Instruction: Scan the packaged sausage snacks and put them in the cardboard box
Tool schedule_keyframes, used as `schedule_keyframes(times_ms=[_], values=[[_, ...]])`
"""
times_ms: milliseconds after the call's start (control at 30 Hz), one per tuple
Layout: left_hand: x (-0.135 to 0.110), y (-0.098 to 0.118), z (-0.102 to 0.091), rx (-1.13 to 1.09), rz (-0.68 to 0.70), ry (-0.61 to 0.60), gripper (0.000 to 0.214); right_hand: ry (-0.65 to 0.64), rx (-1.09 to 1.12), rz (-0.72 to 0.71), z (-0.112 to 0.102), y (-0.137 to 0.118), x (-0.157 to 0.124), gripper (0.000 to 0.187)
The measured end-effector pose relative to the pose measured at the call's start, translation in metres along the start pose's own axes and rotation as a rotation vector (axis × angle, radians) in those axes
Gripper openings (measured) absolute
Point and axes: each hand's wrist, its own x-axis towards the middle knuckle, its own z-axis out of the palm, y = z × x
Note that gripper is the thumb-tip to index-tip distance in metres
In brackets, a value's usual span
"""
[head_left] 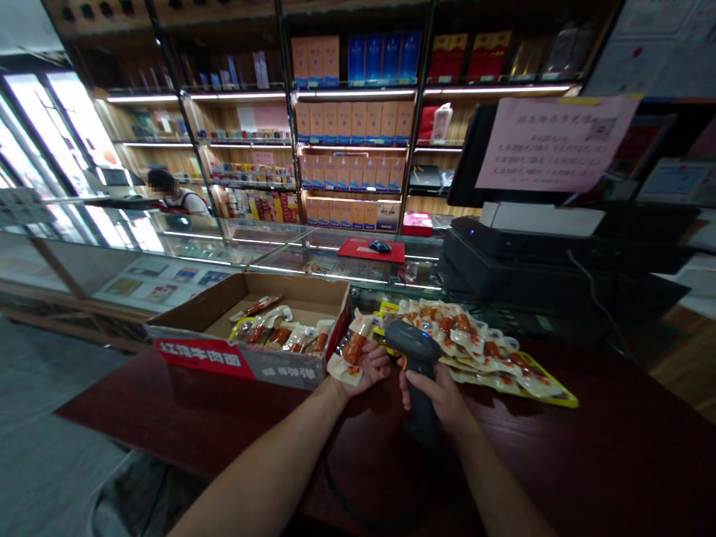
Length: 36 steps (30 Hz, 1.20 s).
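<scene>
The left hand (374,367), palm up with fingers loosely curled, holds a glossy plastic packet (353,347) with a rounded, reddish-brown filling, beside the open cardboard box (296,369). The right hand (441,391) wraps firmly around the smooth, dark grey grip of a scanner (417,347), its blunt head angled towards the packet. Crinkled, shiny pouches (486,347) overlap in a sloping pile on the polished, reddish-brown desk (224,410), right of the scanner.
</scene>
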Motion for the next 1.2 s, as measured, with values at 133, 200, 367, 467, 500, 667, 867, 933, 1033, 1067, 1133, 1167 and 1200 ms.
schedule_keyframes(times_ms=[133, 200, 367, 467, 500, 667, 867, 933, 1033, 1067, 1133, 1167, 1200], values=[[0.001, -0.001, -0.001, -0.041, 0.083, 0.045, 0.020, 0.050, -0.030, 0.012, -0.001, 0.002, 0.002, 0.029], [0.001, -0.001, -0.001, -0.047, 0.081, 0.032, 0.019, 0.038, -0.034, 0.015, -0.002, 0.003, 0.003, 0.029], [0.000, -0.001, -0.001, -0.011, 0.042, -0.007, 0.019, 0.011, -0.029, 0.006, -0.001, 0.003, 0.003, 0.026], [-0.001, 0.000, 0.000, -0.004, 0.026, -0.010, 0.019, 0.006, -0.033, -0.006, 0.000, 0.000, 0.001, 0.024], [-0.001, 0.000, 0.000, -0.004, 0.022, -0.010, 0.019, 0.004, -0.033, -0.006, 0.001, 0.000, 0.001, 0.024], [-0.001, -0.001, 0.000, 0.017, 0.017, 0.013, 0.018, 0.010, -0.026, -0.002, 0.001, 0.001, 0.001, 0.024], [-0.002, 0.000, 0.005, 0.045, 0.010, 0.025, 0.022, 0.032, -0.024, 0.008, -0.001, 0.001, 0.002, 0.024], [-0.003, 0.002, 0.004, 0.056, -0.012, 0.047, 0.023, 0.040, -0.026, 0.010, 0.000, 0.000, 0.001, 0.026], [-0.004, 0.005, -0.003, 0.073, -0.064, 0.029, 0.020, 0.048, -0.018, 0.005, 0.000, 0.000, 0.001, 0.026], [-0.003, 0.005, -0.006, 0.087, -0.074, 0.022, 0.018, 0.053, -0.013, 0.004, 0.000, 0.000, 0.001, 0.025], [-0.001, 0.006, -0.012, 0.129, -0.075, 0.037, 0.014, 0.084, 0.000, -0.003, 0.000, -0.002, 0.002, 0.026], [0.002, 0.006, -0.014, 0.152, -0.069, 0.057, 0.015, 0.108, 0.007, -0.004, -0.001, -0.004, 0.002, 0.026], [0.004, 0.005, -0.013, 0.178, -0.064, 0.087, 0.017, 0.137, 0.013, -0.004, -0.002, -0.006, 0.003, 0.027]])
